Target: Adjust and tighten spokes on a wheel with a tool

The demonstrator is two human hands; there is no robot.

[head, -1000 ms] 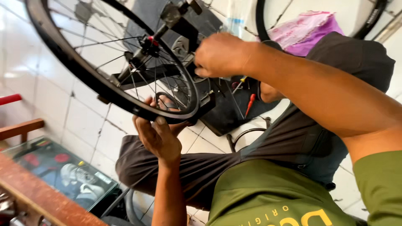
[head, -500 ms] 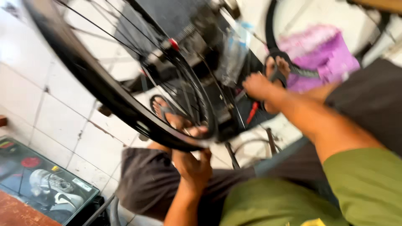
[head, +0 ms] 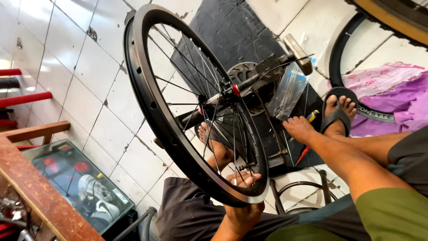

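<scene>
**A:** Start with the grip. What is the left hand [head: 243,209] doing?

**B:** It comes up from below, and its grip is closed on the lowest part of the black wheel rim [head: 151,107]. The fingertips [head: 243,178] curl over the inner edge between the spokes [head: 196,85]. Held from underneath like that, the hand likely takes some of the wheel's weight and keeps it from turning.

**A:** And the right hand [head: 299,128]?

**B:** It reaches out past the wheel, down at the dark mat [head: 232,31], beside a clear plastic bag [head: 287,91] of what look like loose spokes. The fingers are spread and low, holding nothing that I can make out. I cannot tell whether they touch the bag or only the mat beside it.

**A:** Where does the wheel itself sit?

**B:** Upright but tilted, in front of the person's knees. Its hub [head: 227,91] sits on a dark stand [head: 267,71], so the stand seems to carry the axle while the hand only steadies the rim.

**A:** What lies around it?

**B:** A screwdriver with a yellow and red handle [head: 310,117] rests on the mat just beside the right hand, within easy reach. The person's feet in black sandals [head: 334,118] rest near the stand, one seen through the spokes. The floor [head: 89,89] is white tile. A pink and purple cloth [head: 388,93] lies over another tyre [head: 339,62] at the right, and a wooden bench [head: 40,192] edge and a glass case [head: 76,183] stand at the left.
</scene>
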